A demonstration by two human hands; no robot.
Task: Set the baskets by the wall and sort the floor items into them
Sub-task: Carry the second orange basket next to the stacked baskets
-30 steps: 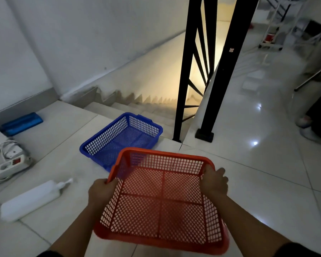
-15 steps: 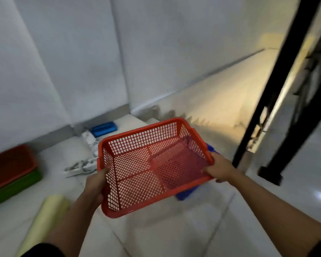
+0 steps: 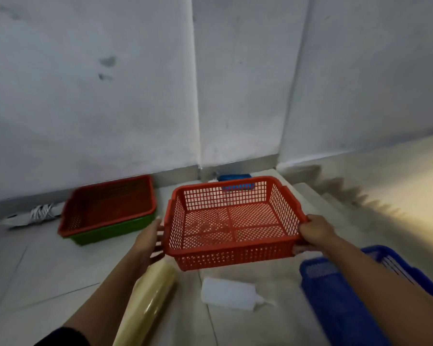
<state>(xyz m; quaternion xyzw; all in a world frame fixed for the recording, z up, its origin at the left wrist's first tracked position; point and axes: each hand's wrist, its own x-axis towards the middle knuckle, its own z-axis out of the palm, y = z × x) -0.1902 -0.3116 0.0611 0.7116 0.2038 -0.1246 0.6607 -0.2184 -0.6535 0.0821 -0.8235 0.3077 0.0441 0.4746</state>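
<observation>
Both hands, the left hand (image 3: pixel 148 242) and right hand (image 3: pixel 314 231), gripped the orange basket (image 3: pixel 231 222), which had swung from the stairs toward the wall (image 3: pixel 110 96), apparently ready to set down.

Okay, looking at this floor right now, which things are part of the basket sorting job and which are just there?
Part of the job:
- orange plastic mesh basket, held by left hand and right hand
- blue plastic mesh basket
- red basket stacked on green basket by the wall
- yellowish film roll
- white squeeze bottle
- blue flat pack
- white coiled cable

Just there:
- grey wall
- staircase
</observation>
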